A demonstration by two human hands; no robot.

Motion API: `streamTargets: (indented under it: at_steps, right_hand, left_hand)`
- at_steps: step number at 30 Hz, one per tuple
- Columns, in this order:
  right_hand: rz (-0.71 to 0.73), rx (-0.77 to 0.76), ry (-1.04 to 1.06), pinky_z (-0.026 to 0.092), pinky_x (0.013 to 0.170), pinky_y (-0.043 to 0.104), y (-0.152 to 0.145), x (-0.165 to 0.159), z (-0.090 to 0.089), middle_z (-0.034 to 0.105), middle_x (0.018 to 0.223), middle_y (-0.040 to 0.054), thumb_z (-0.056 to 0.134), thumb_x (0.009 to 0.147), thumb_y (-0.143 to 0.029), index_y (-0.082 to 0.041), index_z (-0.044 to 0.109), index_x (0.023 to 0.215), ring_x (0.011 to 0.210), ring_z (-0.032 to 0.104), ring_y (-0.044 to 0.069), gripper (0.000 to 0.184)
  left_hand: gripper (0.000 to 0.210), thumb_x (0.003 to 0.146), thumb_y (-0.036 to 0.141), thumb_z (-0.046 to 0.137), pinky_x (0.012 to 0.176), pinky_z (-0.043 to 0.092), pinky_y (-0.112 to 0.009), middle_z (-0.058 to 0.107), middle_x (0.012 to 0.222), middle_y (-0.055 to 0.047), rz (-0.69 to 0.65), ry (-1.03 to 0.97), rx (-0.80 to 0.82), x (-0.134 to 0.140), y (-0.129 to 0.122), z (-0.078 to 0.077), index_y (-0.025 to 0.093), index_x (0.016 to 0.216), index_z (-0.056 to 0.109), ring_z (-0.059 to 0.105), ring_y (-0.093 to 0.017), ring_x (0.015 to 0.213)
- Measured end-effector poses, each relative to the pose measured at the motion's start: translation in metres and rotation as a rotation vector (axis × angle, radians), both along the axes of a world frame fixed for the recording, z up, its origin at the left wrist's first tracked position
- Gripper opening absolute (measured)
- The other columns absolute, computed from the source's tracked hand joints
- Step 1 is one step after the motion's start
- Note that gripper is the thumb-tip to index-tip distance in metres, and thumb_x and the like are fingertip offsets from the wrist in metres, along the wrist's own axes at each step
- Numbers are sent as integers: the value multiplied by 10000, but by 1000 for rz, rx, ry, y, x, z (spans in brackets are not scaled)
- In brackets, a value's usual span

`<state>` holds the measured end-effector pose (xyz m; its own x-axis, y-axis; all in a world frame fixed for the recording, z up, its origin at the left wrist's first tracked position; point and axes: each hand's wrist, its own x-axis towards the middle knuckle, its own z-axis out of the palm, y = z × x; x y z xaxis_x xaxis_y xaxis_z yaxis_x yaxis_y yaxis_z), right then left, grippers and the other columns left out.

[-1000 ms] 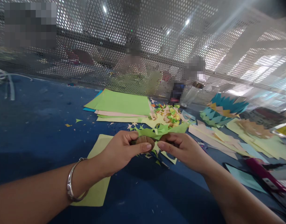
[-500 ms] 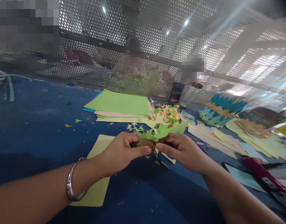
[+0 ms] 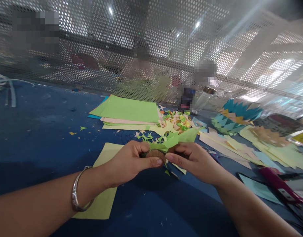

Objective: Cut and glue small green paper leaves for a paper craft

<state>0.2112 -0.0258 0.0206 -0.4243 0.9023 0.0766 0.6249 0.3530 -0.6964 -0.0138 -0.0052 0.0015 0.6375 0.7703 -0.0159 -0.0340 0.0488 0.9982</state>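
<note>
My left hand (image 3: 130,161), with a silver bangle at its wrist, is closed with the thumb over a brown round-edged piece (image 3: 155,153); its exact kind is unclear. A light green paper (image 3: 172,141) with a curved, cut edge stands up just beyond the fingers. My right hand (image 3: 197,161) is closed on that paper, its thumb tip close to the brown piece's right side. The fingers hide how the two things meet. Beneath the hands lie small green scraps and a thin pointed metal tip (image 3: 175,176), partly hidden.
A stack of coloured sheets (image 3: 131,108) and a heap of paper cuttings (image 3: 179,121) lie beyond my hands. At left is a pale yellow-green sheet (image 3: 104,197). Right are zigzag-cut paper rings (image 3: 236,115), paper strips (image 3: 223,144) and a magenta power strip (image 3: 277,184). A perforated metal screen (image 3: 92,65) stands behind.
The brown piece and my left thumb have shifted slightly to the right. The green paper has tilted a little; both hands keep their hold.
</note>
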Motion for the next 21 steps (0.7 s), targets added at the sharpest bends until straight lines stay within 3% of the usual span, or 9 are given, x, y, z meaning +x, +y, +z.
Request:
streamTargets:
  at_steps: [7, 15, 21]
  right_hand:
    - [-6, 12, -13, 393, 586, 257, -2, -1, 1, 640, 753, 24, 540, 960, -541, -166, 710, 826, 678, 548, 133, 433]
    - [-8, -14, -30, 328, 557, 260, 0, 0, -1, 527, 700, -9, 543, 964, -515, -175, 639, 781, 636, 450, 120, 397]
    - [-11, -127, 70, 259, 537, 253, -1, -3, 2, 393, 679, -48, 571, 947, -526, -187, 578, 817, 614, 355, 106, 363]
  left_hand:
    - [173, 821, 310, 730, 752, 381, -285, 623, 759, -6, -45, 31, 33, -1, 2, 2, 161, 733, 722, 513, -143, 753]
    - [157, 825, 323, 716, 700, 367, -265, 606, 732, 0, -25, 70, 89, -2, 5, 1, 175, 777, 735, 507, -136, 720]
    - [172, 778, 313, 753, 557, 278, -224, 497, 628, 63, 189, 72, 34, -2, 7, 2, 172, 822, 667, 356, -75, 541]
